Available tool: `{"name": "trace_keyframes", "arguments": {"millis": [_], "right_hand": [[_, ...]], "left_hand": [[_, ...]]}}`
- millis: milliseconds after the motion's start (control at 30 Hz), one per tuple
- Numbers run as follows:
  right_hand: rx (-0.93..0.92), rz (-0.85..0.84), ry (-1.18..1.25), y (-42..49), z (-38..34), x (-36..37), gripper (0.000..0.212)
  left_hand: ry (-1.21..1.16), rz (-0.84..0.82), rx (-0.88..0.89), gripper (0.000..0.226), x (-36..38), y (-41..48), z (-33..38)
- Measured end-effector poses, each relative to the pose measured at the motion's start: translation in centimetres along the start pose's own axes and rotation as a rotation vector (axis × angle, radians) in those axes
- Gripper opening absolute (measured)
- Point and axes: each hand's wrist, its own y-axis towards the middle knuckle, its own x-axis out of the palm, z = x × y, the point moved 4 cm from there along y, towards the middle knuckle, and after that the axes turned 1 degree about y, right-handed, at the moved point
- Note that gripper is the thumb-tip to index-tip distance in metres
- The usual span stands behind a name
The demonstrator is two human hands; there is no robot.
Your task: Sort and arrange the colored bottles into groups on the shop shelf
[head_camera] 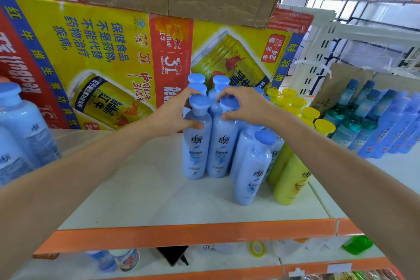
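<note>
A yellow-and-red printed cardboard carton (102, 52) walls the white shelf (147, 193) at 12 o'clock; yellow plastic bottles (292, 179) crowd in at 3 o'clock. Two pale-blue, flat-capped plastic bottles stand upright, caps up, mid-shelf. The left hand (175, 113) clasps the left blue bottle (196, 150) at its neck, and the right hand (245, 104) clasps the right blue bottle (221, 150).

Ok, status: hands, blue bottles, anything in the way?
Left hand grips front-left blue bottle at the neck. Right hand grips the neighbouring blue bottle. Both upright, side by side. Yellow bottles close on the right, none blocking.
</note>
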Motion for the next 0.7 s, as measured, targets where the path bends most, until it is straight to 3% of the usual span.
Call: {"name": "trace_keyframes", "arguments": {"millis": [700], "right_hand": [[0.019, -0.033, -0.037, -0.58, -0.52, -0.03, 0.04]], "left_hand": [[0.008, 0.04, -0.035, 0.073, 0.31, -0.35, 0.45]]}}
